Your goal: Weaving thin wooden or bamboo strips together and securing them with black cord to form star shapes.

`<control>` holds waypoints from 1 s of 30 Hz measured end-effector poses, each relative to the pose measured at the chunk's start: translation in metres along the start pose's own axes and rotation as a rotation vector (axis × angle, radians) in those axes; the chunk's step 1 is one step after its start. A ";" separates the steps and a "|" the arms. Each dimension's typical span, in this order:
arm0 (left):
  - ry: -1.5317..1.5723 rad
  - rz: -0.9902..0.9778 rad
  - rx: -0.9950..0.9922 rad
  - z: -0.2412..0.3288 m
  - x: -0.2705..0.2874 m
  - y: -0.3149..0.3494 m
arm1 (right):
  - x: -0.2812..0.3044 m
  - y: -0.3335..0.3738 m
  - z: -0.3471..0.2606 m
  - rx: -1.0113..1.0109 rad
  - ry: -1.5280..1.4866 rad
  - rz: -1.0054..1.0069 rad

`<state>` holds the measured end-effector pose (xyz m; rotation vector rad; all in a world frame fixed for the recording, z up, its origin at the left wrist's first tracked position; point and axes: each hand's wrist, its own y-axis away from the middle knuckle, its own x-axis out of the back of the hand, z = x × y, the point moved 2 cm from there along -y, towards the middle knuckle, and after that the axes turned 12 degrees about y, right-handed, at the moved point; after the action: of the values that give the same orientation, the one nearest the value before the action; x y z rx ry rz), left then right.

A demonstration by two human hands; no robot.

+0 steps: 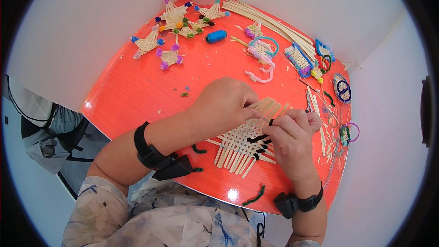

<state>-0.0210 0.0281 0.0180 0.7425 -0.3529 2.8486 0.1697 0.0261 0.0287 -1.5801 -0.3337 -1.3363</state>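
Low in the frame's centre, both hands work a woven straw mat (pixel 244 144) on the orange table (pixel 137 91). The right hand (pixel 290 139) pinches a black pipe cleaner (pixel 259 138) along its edge; the left hand (pixel 224 105) presses the strips, fingers narrowly curled. Threading seems underway and calls for steady tension. Farther up lie straw stars (pixel 176 27).

Both forearms bare. Black strap band on each wrist, left wrist band (pixel 147 148) carrying a black wedge-shaped unit; right wrist band (pixel 299 202) with a small black block. Pale, loose shirt (pixel 151 219), faint blue-grey marbled print, buttoned front.
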 end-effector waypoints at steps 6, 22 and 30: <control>0.070 0.012 0.100 -0.006 0.010 -0.004 | 0.006 0.003 0.008 -0.289 -0.132 0.194; 0.107 -0.023 0.005 -0.003 -0.003 -0.002 | -0.003 0.003 0.001 -0.303 0.046 0.122; 0.066 0.013 -0.195 -0.004 -0.006 -0.001 | -0.004 0.004 0.003 -0.313 -0.022 0.073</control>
<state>-0.0176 0.0296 0.0122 0.6094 -0.6166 2.7900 0.1728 0.0288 0.0238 -1.8470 -0.0800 -1.3637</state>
